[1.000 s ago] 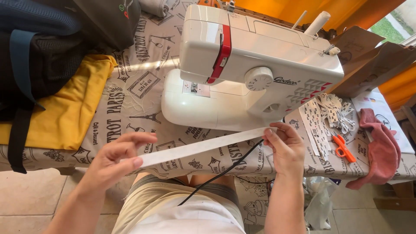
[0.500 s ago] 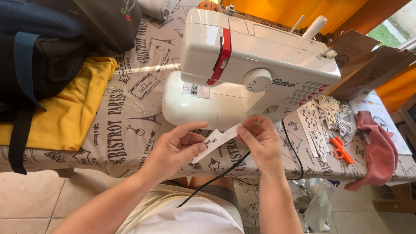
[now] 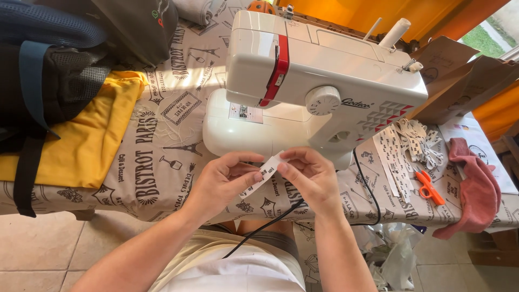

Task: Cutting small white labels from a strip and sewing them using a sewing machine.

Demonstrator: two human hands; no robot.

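Observation:
A white fabric strip with black print [image 3: 266, 172] is folded short and pinched between both hands, just in front of the white sewing machine [image 3: 319, 92]. My left hand [image 3: 221, 181] grips its lower left end with thumb and fingers. My right hand [image 3: 308, 176] grips the upper right end. The two hands are close together above the table's front edge. Most of the strip is hidden between my fingers.
A printed tablecloth [image 3: 157, 146] covers the table. Yellow cloth [image 3: 81, 140] and a dark backpack [image 3: 48, 75] lie at the left. At the right lie more printed strips [image 3: 405, 143], orange scissors [image 3: 430, 188] and a pink cloth [image 3: 476, 192]. A black cord [image 3: 270, 224] hangs down by my lap.
My hands have come together from wide apart, and the long strip stretched between them is now folded short between my fingers.

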